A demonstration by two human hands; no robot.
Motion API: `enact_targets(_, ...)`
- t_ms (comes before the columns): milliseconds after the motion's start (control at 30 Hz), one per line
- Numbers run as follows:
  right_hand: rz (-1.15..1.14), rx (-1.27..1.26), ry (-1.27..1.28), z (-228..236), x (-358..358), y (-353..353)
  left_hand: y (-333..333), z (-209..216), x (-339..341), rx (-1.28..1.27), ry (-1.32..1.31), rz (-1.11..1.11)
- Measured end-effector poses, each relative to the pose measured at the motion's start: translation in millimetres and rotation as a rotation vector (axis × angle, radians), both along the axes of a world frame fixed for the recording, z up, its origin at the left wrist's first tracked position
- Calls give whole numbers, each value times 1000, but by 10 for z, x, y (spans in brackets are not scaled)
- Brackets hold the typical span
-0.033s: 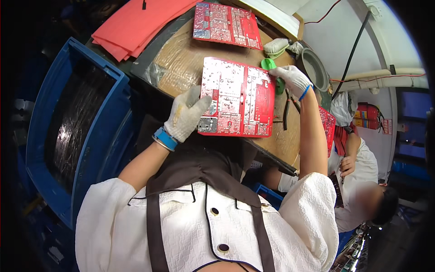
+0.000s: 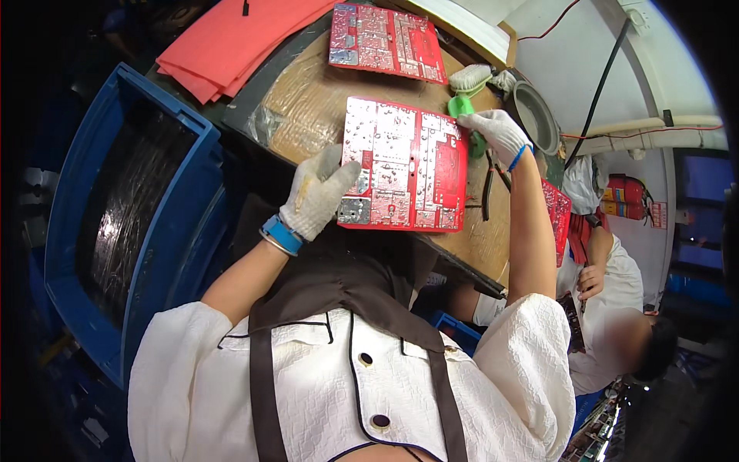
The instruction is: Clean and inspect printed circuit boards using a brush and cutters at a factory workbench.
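Observation:
A red circuit board (image 2: 399, 169) with silvery solder joints is held tilted before me at the table's near edge. My left hand (image 2: 317, 192), in a white knit glove, grips its left edge, thumb on the face. My right hand (image 2: 496, 132), also gloved, is closed at the board's upper right corner. A green tool (image 2: 460, 105) shows above and below its fingers; its working end cannot be made out. Farther back lies a second red circuit board (image 2: 385, 42). Black-handled pliers (image 2: 487, 189) rest on the table right of the held board.
A pale-bristled brush (image 2: 469, 78) and a grey bowl (image 2: 533, 115) stand at the table's far right. Red foam sheets (image 2: 223, 50) lie back left, above a blue crate (image 2: 131, 231). Another person (image 2: 608, 285) sits at right, beside another red board (image 2: 556, 219).
The green tool has shifted slightly up and right and turned a little at my right fingers. The held board and my left hand have barely moved.

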State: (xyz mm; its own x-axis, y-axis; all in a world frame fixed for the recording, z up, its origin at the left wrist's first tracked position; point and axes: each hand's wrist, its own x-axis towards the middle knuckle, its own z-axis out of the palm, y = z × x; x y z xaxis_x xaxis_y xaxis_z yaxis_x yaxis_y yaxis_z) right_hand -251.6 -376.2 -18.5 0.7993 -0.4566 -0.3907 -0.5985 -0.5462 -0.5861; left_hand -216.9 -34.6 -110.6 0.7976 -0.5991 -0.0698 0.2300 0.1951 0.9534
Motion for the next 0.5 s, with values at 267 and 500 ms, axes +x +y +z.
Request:
enact_targets(267, 142, -628, -503, -79, -466, 954, 125, -158, -69, -33, 92, 5)
enact_targets(500, 249, -811, -186, -134, -340, 1835, -55, -117, -245, -224, 344, -7)
